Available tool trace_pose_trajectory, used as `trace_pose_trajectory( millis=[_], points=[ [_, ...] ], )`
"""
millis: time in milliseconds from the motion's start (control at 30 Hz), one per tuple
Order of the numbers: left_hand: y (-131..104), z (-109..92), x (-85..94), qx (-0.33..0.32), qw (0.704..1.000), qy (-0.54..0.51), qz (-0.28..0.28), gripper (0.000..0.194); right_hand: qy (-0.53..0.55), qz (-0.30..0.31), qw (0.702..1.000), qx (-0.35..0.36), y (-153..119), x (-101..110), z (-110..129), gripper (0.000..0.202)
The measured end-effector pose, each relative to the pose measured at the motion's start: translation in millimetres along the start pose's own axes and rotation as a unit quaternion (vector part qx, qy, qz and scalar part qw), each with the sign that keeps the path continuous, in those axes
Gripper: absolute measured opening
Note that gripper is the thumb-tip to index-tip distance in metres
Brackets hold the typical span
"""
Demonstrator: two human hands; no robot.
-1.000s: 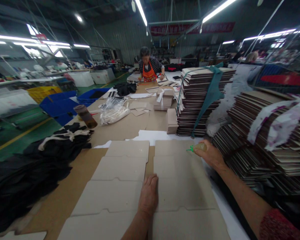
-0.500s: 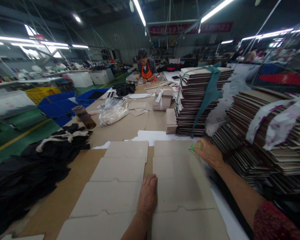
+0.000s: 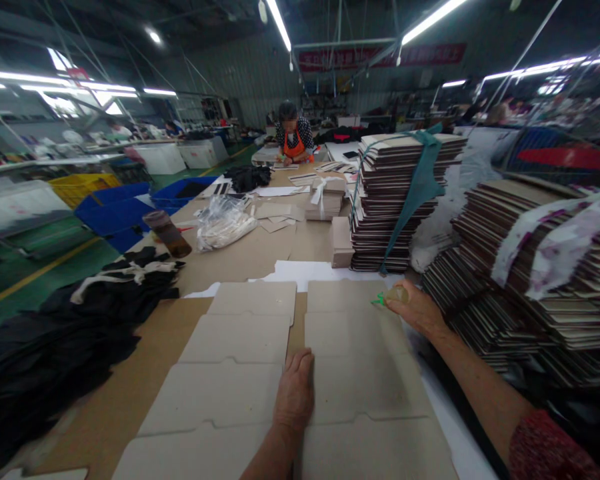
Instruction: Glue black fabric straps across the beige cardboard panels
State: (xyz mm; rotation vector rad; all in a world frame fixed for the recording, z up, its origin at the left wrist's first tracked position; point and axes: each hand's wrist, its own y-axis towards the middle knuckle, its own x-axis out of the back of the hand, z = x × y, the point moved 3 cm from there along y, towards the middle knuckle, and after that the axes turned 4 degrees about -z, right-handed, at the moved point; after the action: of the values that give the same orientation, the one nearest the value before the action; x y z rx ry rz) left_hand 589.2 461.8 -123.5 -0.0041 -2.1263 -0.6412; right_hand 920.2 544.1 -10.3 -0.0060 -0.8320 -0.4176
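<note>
Two columns of overlapping grey cardboard pieces lie on the table, a left column (image 3: 230, 337) and a right column (image 3: 350, 387). My left hand (image 3: 295, 390) rests between them, its fingers together at the inner edges; whatever may be under them is hidden. Near the far right corner of the right column, my right hand (image 3: 415, 307) is wrapped round a small yellowish bottle (image 3: 396, 294). The bottle's green tip (image 3: 379, 299) points left, over the cardboard.
Tall tied cardboard stacks (image 3: 395, 200) stand beyond and at the right. Black fabric (image 3: 45, 353) lies along the left edge, near a brown bottle (image 3: 167, 233) and a plastic bag (image 3: 225, 227). A person in an orange apron (image 3: 296, 148) works at the far end.
My right hand has shifted slightly left with the bottle, and the green tip has moved left too. My left hand has stayed nearly in place.
</note>
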Motion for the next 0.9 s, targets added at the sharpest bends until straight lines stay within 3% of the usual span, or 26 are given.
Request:
trace_pose_trajectory(
  millis=[233,433,633,700,833,900],
  points=[
    [0.9,-0.2,-0.1,-0.017,1.0,0.008,-0.014,0.048,0.162,-0.085,0.978,-0.097,-5.6,-3.6,-15.1,0.043],
    [-0.1,1.1,-0.8,-0.017,1.0,0.002,-0.018,0.05,0.354,-0.16,0.894,-0.223,-23.6,3.2,-26.6,0.054],
    [0.0,8.4,-5.5,0.005,1.0,0.016,-0.023,0.053,0.503,-0.136,0.812,-0.262,-61.4,25.6,-1.7,0.04],
    [1.7,10.4,-4.5,0.025,0.999,0.019,-0.03,0.047,0.571,-0.12,0.763,-0.278,-91.3,30.6,7.9,0.036],
    [9.2,7.4,0.4,0.049,0.998,0.005,-0.043,0.033,0.738,-0.053,0.58,-0.342,-177.2,25.1,23.7,0.032],
    [15.7,3.7,0.6,0.048,0.998,0.018,-0.042,0.037,0.768,-0.027,0.512,-0.383,-225.2,17.2,27.4,0.036]
  ],
)
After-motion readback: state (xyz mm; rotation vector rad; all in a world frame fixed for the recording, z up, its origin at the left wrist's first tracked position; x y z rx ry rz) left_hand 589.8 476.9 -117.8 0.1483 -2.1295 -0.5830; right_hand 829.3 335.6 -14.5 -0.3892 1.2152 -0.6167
